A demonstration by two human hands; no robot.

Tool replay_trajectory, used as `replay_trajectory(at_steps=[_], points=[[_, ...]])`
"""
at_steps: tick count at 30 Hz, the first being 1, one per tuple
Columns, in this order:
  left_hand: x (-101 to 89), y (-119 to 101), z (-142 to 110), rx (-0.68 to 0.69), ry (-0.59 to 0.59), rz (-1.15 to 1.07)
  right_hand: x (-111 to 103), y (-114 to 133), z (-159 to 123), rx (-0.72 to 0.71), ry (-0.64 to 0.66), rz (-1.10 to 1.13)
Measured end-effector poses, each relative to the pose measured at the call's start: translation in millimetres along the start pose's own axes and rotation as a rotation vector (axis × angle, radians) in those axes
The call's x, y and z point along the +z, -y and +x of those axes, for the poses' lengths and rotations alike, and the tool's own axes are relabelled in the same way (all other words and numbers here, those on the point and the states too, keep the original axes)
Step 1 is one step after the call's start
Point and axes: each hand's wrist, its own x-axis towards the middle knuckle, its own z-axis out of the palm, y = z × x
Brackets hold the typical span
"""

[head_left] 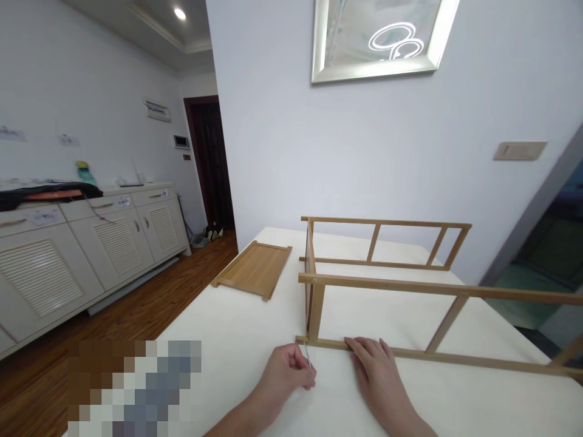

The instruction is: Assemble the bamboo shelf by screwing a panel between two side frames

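Note:
A wooden rack frame (382, 282) lies on its side on the white table, two ladder-like sides joined by a panel at the left end. Pinched in my left hand (289, 370) is a thin metal rod that looks like a hex key (308, 355). Its far end meets the near lower corner of the frame; whether it sits in a screw is too small to tell. My right hand (376, 370) lies with fingers stretched out, fingertips on the lower near rail. The thumb of that hand is hidden.
A slatted wooden panel (255, 268) lies flat on the white table (204, 328), left of the frame. Behind the table is a wall with a framed picture (378, 73). White cabinets (100, 237) stand at the left, across a wooden floor (182, 297).

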Motion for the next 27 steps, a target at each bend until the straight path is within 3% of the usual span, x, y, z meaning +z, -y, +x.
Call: replay_trajectory(at_steps=[9, 27], points=[[-3.8, 10, 0, 0.128, -0.085, 0.522, -4, 3, 0, -0.008, -0.016, -0.006], [-11.1, 13, -4, 0.331, -0.054, 0.913, -3, 3, -1, -0.008, -0.026, -0.008]])
